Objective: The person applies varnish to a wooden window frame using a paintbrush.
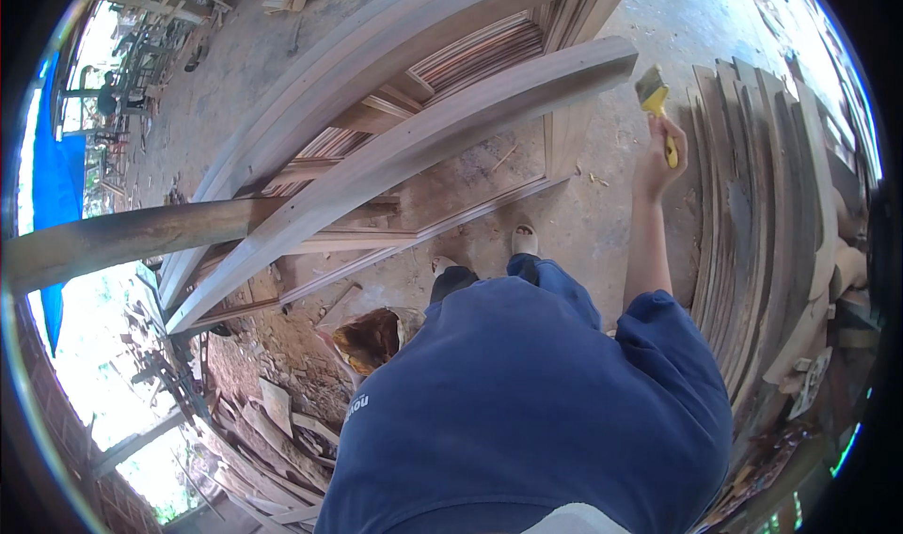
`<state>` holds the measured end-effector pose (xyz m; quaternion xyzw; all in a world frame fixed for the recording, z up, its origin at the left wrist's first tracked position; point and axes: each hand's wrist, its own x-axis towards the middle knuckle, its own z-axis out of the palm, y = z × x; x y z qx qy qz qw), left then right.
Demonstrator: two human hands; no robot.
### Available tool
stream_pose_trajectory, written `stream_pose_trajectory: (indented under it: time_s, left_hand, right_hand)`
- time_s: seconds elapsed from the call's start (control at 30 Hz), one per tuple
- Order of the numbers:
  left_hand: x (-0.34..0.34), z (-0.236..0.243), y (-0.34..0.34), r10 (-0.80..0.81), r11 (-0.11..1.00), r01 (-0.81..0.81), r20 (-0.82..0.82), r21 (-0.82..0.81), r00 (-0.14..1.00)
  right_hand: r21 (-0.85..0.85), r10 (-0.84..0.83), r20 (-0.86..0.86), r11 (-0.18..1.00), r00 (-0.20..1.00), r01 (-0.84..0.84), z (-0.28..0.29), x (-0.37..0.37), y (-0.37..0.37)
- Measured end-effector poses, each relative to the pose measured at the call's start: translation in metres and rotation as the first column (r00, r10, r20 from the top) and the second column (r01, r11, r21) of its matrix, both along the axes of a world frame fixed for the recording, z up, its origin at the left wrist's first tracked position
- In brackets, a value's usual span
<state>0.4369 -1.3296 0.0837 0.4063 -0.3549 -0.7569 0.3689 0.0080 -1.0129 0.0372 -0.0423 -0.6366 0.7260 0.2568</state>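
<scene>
My right hand (659, 149) is closed around the yellow handle of a paintbrush (651, 90), its bristles pointing up and to the left. The brush is raised just past the right end of a long pale wooden beam (404, 147) and looks apart from it. At my left side is an open container (367, 341) with brown, glossy insides; whatever bears it is hidden by my body. My left hand does not show. Behind the near beam lies another long wooden beam (376, 50), part of a large wooden frame.
Several long boards (752, 186) are stacked along the right. A dark post (132, 238) juts in from the left, crossing the frame. Wood scraps (273, 440) litter the ground at lower left. A blue tarp (58, 186) hangs at far left. My feet stand on the concrete floor (583, 224).
</scene>
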Motion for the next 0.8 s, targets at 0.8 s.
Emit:
stream_pose_trajectory:
  time_s: [0.8]
  left_hand:
    - [0.100, -0.040, 0.053, 0.308, 0.951, -0.309, -0.084, 0.000, 0.948]
  right_hand:
    - [0.402, 0.357, -0.221, 0.881, 0.907, -0.249, -0.011, 0.040, -0.021]
